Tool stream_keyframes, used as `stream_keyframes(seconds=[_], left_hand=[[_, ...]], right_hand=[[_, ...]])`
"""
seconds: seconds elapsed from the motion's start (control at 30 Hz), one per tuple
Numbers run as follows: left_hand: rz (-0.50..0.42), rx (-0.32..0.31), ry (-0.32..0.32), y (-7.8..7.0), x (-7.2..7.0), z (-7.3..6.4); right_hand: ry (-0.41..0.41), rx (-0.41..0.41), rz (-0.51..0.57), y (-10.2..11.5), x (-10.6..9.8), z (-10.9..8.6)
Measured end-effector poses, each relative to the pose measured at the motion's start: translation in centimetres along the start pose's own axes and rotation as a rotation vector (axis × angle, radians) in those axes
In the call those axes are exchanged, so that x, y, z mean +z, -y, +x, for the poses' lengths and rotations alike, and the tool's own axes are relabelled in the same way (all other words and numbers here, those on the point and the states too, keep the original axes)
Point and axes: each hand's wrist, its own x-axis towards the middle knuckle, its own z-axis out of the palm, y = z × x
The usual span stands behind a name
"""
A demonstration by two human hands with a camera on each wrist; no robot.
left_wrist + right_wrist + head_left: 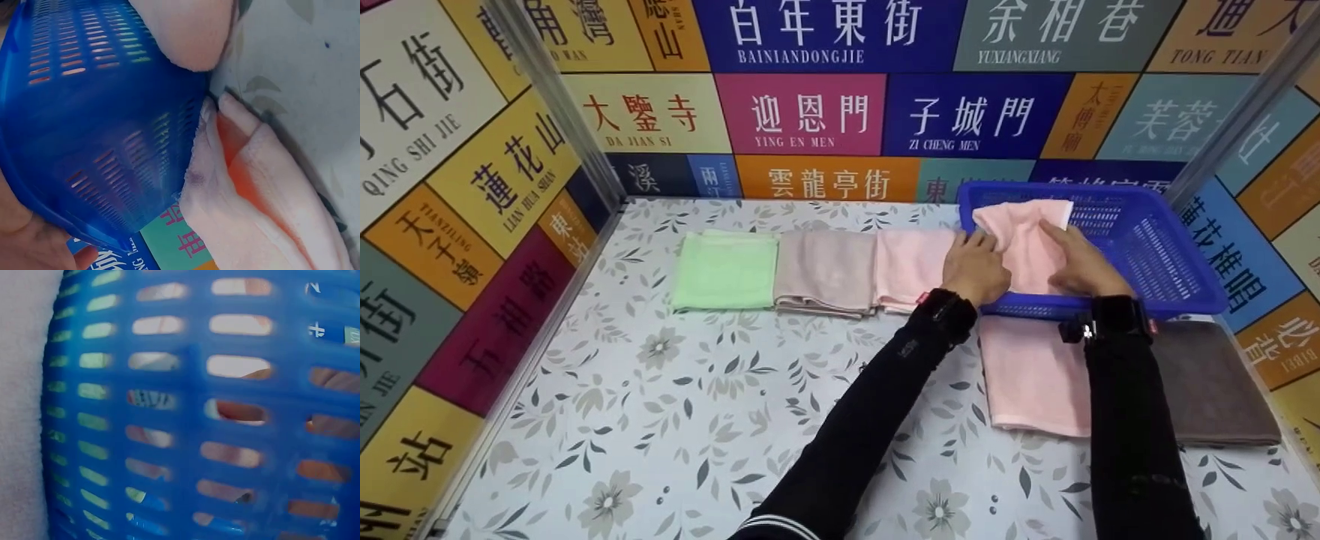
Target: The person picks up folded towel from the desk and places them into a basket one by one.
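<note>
A pink towel (1024, 244) stands bunched at the left side of the blue plastic basket (1181, 281). My left hand (979, 270) pinches its left side with curled fingers beside the basket's rim; part of that hand (34, 242) shows past the rim in the left wrist view. On the towel's right side my right hand (1087, 262) holds it, with some fingers hidden. Just left of my left hand lies a folded pink towel (915, 259). Basket wall (188, 382) fills most of the right wrist view, with skin tones through its slots.
A folded green towel (727, 270) and a folded greyish-pink towel (825, 266) continue the row leftward. In front of the basket lie a larger folded pink towel (1031, 382) and a dark brown towel (1215, 386). Sign-printed walls (810, 112) enclose the floral-covered table (682, 420).
</note>
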Motion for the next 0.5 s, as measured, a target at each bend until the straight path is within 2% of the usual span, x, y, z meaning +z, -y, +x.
stream_keyframes(seconds=[0.13,0.3,0.37,0.5], left_hand=[[-0.003,-0.02,0.039,-0.06,0.07,0.06],[-0.027,-0.011,0.04,0.02,0.04,0.11],[0.003,0.018,0.055,0.08,0.01,0.15],[0.144,0.105,0.112,0.2,-0.22,0.28]], right_hand=[[0.044,0.033,-0.005,0.12,0.04,0.29],[0.059,0.089,-0.007,0.15,0.11,0.45],[0.057,0.104,-0.006,0.1,0.2,0.5],[0.061,0.136,0.014,0.0,0.39,0.63]])
